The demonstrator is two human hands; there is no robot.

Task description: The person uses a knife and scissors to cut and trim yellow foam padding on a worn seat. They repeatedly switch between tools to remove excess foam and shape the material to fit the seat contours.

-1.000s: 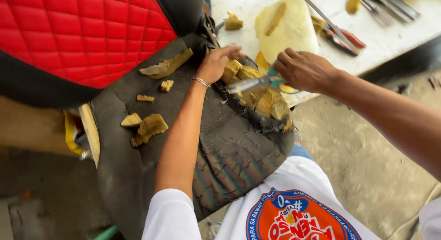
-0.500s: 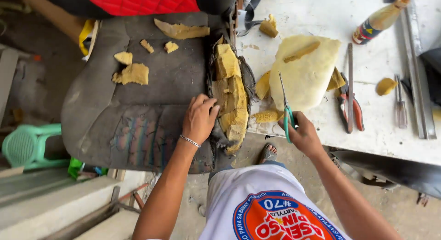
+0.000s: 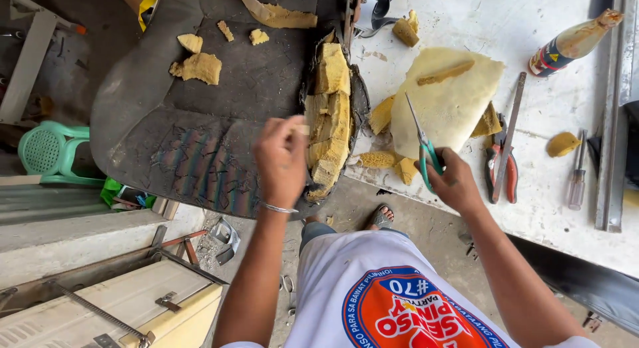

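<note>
My left hand (image 3: 283, 158) pinches a small piece of yellow foam at the torn edge of a dark seat cover (image 3: 200, 122). Worn yellow foam padding (image 3: 329, 115) shows through the tear just right of that hand. My right hand (image 3: 452, 181) grips green-handled scissors (image 3: 421, 138), blades pointing up and away over a large pale foam sheet (image 3: 446, 98) on the white table (image 3: 552, 208). Loose foam scraps (image 3: 198, 65) lie on the seat cover.
On the table lie red-handled pliers (image 3: 500, 168), a metal ruler (image 3: 509, 132), a screwdriver (image 3: 577, 178), a glue bottle (image 3: 572, 42) and a foam bit (image 3: 562, 143). A green plastic stool (image 3: 50, 152) stands at the left. A metal frame (image 3: 100, 288) sits below.
The view has shifted so the seat lies flat before me. My left hand rose from resting on the cover and now pinches a foam bit. My right hand keeps the scissors, blades upright.
</note>
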